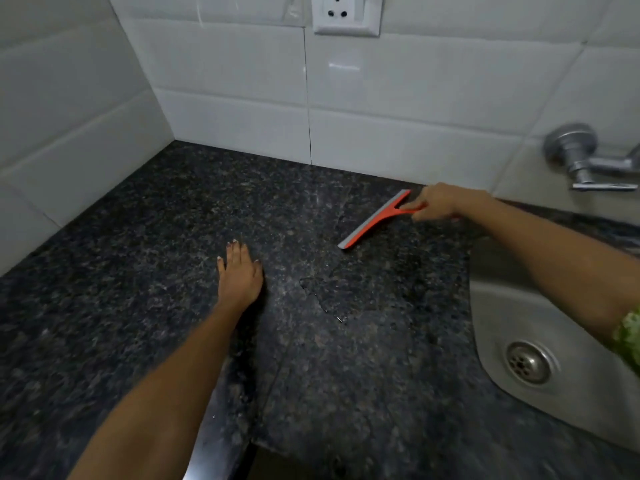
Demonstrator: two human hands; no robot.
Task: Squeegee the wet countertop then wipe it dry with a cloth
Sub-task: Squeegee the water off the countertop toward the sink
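Observation:
An orange squeegee (375,219) with a grey rubber blade lies on the dark speckled granite countertop (145,244), its blade slanting from the back wall toward me. My right hand (438,201) is shut on its orange handle near the back wall. A thin wet patch with an irregular edge (349,292) spreads across the stone just in front of the blade. My left hand (239,271) rests flat on the countertop, fingers spread, holding nothing, to the left of the wet patch. No cloth is in view.
A steel sink (498,327) with a round drain (528,362) sits at the right. A metal tap (585,161) sticks out of the white tiled wall (398,109) above it. A wall socket (346,13) is at the top. The counter's front edge (221,441) runs below my left forearm.

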